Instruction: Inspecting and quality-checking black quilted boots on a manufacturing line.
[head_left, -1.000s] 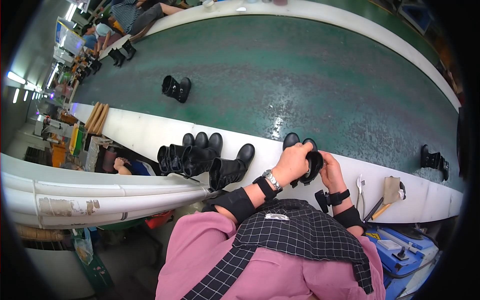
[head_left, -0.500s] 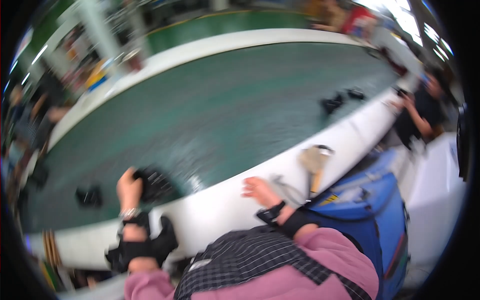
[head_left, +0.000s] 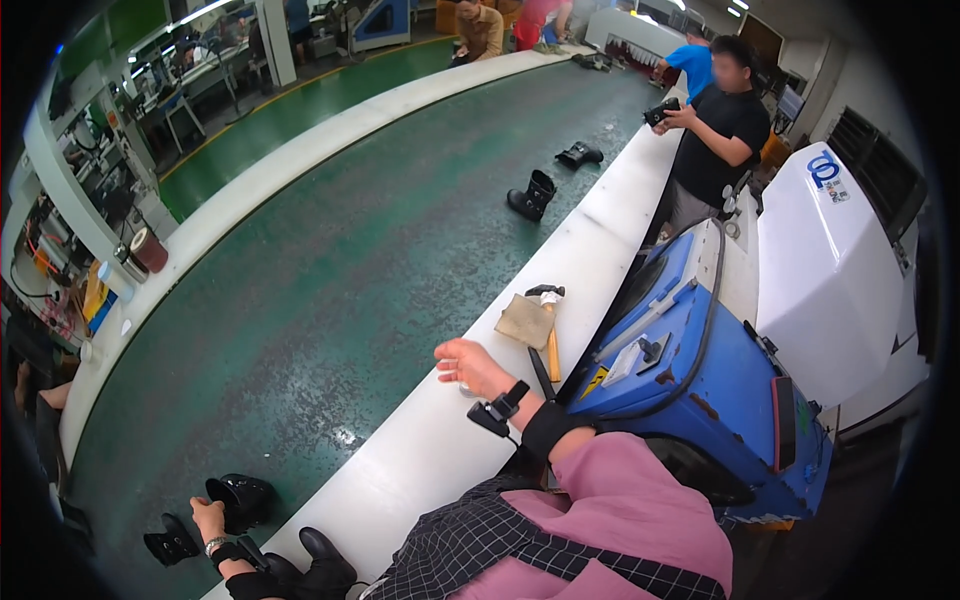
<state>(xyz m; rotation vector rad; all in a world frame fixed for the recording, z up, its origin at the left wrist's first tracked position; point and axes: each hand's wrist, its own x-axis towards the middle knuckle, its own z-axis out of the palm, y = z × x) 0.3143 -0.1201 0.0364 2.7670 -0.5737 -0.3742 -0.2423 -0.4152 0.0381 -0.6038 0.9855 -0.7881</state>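
Observation:
At the lower left, my left hand (head_left: 208,520) is closed on the edge of a black boot (head_left: 246,503) over the green belt (head_left: 330,330). Another small black boot (head_left: 172,540) stands on the belt just left of that hand. Close to my body, more black boots (head_left: 325,565) sit on the white ledge, partly hidden by my left forearm. My right hand (head_left: 472,367) hovers at the ledge's inner edge with loosely bent fingers and nothing visible in them. Beyond it on the ledge lie a hammer (head_left: 551,340) with a wooden handle and a tan pad (head_left: 525,322).
A white ledge (head_left: 420,440) borders the belt. Two black boots (head_left: 532,196) (head_left: 579,155) are farther along it. To my right stands a blue machine (head_left: 660,350) beside a white one (head_left: 830,270). A person in black (head_left: 722,130) holds a dark boot (head_left: 661,112) at the far right.
The view has swung right and become sharper, so the hands and boots now appear lower and farther left. My left hand stays at the boot; my right remains over the ledge.

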